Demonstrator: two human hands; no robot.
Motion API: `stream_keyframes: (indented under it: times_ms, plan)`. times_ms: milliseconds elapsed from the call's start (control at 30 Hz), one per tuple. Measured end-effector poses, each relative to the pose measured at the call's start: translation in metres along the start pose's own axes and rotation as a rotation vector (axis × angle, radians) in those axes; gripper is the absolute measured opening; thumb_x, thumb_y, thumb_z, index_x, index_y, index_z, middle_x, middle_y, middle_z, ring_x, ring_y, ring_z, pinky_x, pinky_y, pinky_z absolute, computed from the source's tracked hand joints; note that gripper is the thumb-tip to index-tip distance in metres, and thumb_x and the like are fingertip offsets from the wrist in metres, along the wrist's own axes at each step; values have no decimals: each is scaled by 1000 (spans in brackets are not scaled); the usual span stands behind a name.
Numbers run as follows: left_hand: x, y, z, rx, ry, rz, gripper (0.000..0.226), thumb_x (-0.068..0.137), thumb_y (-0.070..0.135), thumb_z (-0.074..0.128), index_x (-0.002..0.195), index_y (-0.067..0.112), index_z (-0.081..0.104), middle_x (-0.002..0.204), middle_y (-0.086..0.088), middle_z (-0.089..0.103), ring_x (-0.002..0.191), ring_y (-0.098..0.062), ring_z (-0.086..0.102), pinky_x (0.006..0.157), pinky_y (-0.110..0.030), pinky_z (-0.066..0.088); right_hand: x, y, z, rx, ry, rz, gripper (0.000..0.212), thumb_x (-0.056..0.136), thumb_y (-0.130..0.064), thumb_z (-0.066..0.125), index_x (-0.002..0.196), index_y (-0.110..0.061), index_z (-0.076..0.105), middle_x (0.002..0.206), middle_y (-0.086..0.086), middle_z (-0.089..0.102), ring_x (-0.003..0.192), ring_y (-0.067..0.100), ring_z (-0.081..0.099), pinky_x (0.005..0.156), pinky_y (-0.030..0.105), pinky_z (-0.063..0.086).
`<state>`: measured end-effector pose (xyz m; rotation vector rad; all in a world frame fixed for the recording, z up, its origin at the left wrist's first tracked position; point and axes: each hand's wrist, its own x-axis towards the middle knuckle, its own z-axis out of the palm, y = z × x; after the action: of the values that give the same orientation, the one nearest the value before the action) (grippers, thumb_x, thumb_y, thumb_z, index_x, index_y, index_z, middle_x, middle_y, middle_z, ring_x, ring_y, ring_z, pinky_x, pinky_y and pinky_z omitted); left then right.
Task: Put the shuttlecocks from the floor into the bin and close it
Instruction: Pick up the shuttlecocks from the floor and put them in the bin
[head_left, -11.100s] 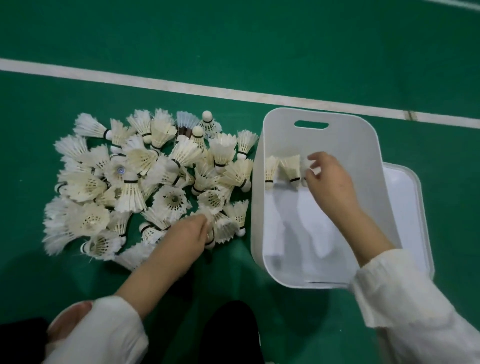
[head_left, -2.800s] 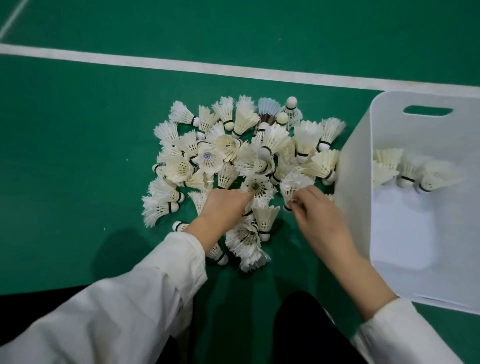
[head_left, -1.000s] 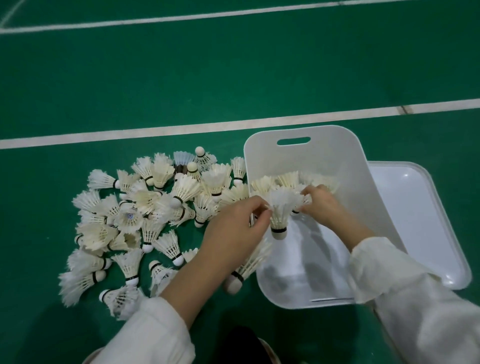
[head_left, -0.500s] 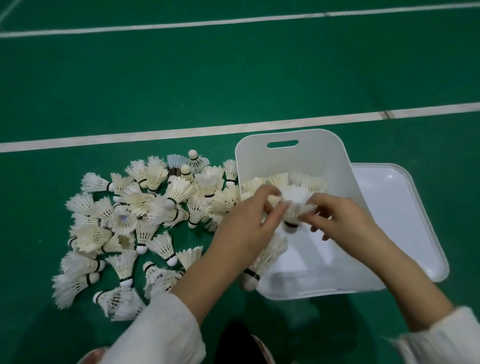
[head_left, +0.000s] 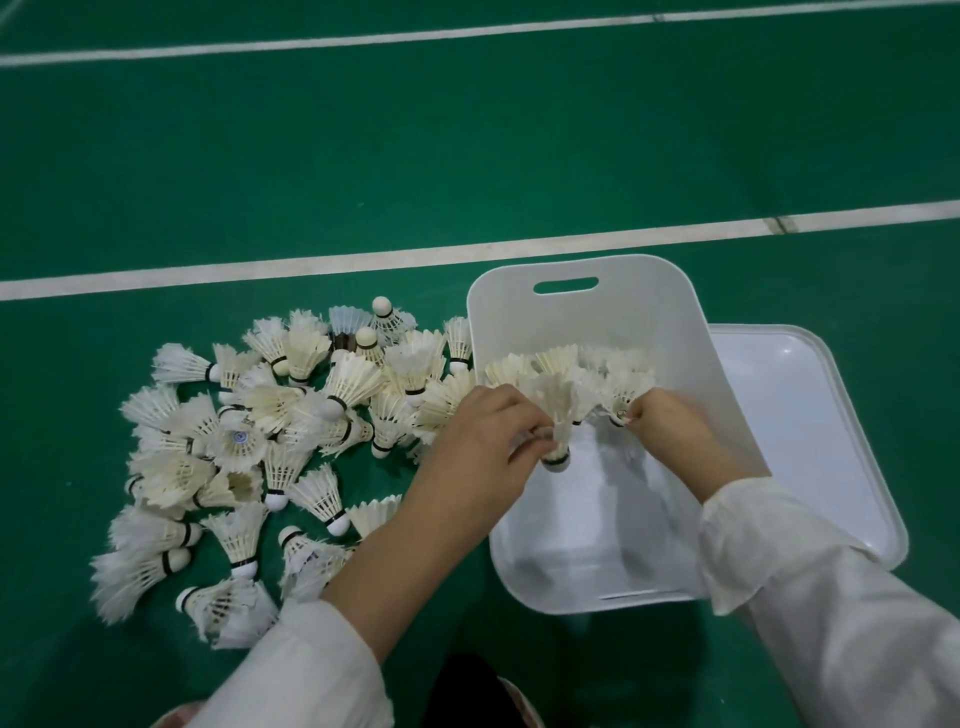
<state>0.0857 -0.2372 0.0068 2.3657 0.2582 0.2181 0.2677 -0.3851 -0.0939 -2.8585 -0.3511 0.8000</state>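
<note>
Shuttlecocks (head_left: 291, 415) mostly lie heaped on the green floor (head_left: 467, 156) against the left edge of the white bin (head_left: 649, 312), with only a short row (head_left: 550, 358) standing along the bin's far wall. Half a second ago both hands met at 1 shuttlecock above the bin; now they are apart, each with its own. By my reading a handover is done and the row is about to grow by 2, yet the task is at an early stage.

The left hand (head_left: 478, 447) pinches the held shuttlecock (head_left: 556, 410) low on its feathers between thumb and curled fingers, cork pointing down over the bin's open middle, not yet touching the bottom. The right hand (head_left: 670, 426), fingers curled tight, grips the second shuttlecock (head_left: 626, 387) at its cork, at the right end of the row. The lid (head_left: 810, 415) lies flat on the floor beside the bin's right edge, so closing is not yet begun.
</note>
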Motion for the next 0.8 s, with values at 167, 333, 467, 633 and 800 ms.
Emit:
stream_keyframes:
  times_ms: [167,333,467,633,800]
  plan:
    - [-1,-3,4,-23,-28,-5,10,85,18,64,90,10,66,86,10,51,86,-11,43,78,-5,29,5,4,6,-94,0,-30,23,78,-7,54,95,-12,69,100,15,68,92,34,62,84,34,52]
    - [-4,-4,7,-28,-51,-16,10,86,22,62,92,13,62,86,10,52,87,-8,41,77,-7,29,-6,2,6,-232,-171,-46,36,89,-5,46,125,-11,49,123,15,55,111,32,54,90,33,44]
    - [-6,-5,4,-27,-41,-24,9,87,21,61,92,13,62,87,9,53,87,-9,42,77,-9,31,-16,3,-4,-226,-239,-92,47,90,-4,45,135,-17,38,124,17,54,92,28,53,79,34,46]
    - [-4,-4,-3,-28,-25,-50,10,88,19,60,94,11,63,91,3,57,90,-12,44,77,-9,30,-42,0,-34,-317,-135,-125,35,90,-13,48,125,-13,45,114,15,59,77,28,65,68,34,58]
    - [1,-2,0,-23,-24,-42,11,87,17,60,94,9,64,92,2,57,90,-14,44,71,-14,28,-66,4,-48,-272,-88,-149,38,90,-17,53,127,-13,47,124,15,57,112,31,54,91,33,42]
